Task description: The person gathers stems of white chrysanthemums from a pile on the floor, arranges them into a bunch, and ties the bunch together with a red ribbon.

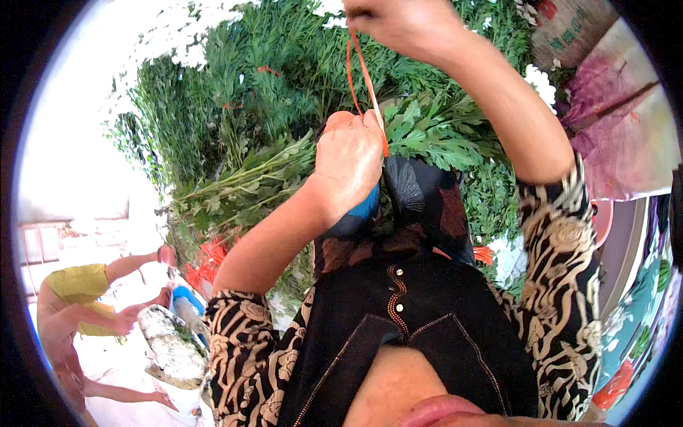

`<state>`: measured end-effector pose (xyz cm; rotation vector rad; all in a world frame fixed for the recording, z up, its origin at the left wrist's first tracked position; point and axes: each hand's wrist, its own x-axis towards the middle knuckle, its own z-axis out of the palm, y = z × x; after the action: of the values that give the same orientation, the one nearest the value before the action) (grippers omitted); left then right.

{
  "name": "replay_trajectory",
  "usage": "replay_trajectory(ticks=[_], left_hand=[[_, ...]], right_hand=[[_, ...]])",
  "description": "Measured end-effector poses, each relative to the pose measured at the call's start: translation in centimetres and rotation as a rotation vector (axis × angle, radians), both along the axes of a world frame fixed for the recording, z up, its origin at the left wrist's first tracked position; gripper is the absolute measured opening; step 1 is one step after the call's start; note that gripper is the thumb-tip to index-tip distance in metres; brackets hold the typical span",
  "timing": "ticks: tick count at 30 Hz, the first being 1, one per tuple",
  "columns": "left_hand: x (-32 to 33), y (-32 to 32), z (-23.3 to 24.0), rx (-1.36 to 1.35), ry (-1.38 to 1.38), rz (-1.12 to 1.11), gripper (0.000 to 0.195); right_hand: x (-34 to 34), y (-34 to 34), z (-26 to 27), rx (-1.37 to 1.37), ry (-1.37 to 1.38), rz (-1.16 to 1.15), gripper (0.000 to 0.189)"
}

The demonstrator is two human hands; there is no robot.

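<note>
My left hand [349, 155] is closed around a bunch of leafy green stems [251, 173] lying across my lap. The bare stem ends point left and the broad leaves [427, 133] spread out to its right. An orange-red tie strip [368, 74] runs up from beside my left hand to my right hand [405, 24], which is raised at the top edge with the strip's upper end at its fingers. The right hand's fingertips are partly blurred and cut off by the frame.
Piled green stems [267, 69] with white flowers [187, 37] lie ahead. Orange-red strips [208, 264] hang by my left forearm. Pinkish sacking [608, 112] is at the right. Another person [69, 320] is at the lower left, near a whitish lumpy object [171, 341].
</note>
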<state>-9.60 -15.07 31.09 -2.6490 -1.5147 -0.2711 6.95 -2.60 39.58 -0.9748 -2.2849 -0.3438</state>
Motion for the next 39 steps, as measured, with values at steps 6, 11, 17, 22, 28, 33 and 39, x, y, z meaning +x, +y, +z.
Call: replay_trajectory(ticks=[6, 11, 17, 22, 28, 33, 39], left_hand=[[-0.2, -0.2, 1.9, 0.046, 0.071, 0.011, 0.039], [0.6, 2.3, 2.1, -0.105, 0.073, -0.044, 0.032], [-8.9, 6.6, 3.1, -0.45, -0.505, 0.144, 0.035], [-4.3, 6.6, 7.1, -0.875, -0.886, 0.184, 0.024], [-4.4, 6.1, 7.1, -0.952, -0.953, 0.205, 0.029], [-2.9, 5.8, 4.1, -1.049, -0.815, 0.184, 0.026], [0.6, 1.6, -0.9, -0.51, -0.302, 0.133, 0.046]], right_hand=[[-5.1, 3.4, -7.4, -0.363, -0.514, 0.339, 0.017], [-5.8, 4.1, -7.2, -0.289, -0.691, 0.051, 0.01], [0.6, -6.9, 1.7, -0.31, 0.22, 0.072, 0.022], [1.8, -10.6, -8.3, -0.838, 0.725, 0.201, 0.036], [3.5, -12.9, -10.4, -1.325, 0.951, 0.235, 0.008], [3.1, -16.3, -7.2, -0.476, 0.397, 0.23, 0.01], [1.6, -13.5, -7.3, -0.16, 0.203, 0.148, 0.014]])
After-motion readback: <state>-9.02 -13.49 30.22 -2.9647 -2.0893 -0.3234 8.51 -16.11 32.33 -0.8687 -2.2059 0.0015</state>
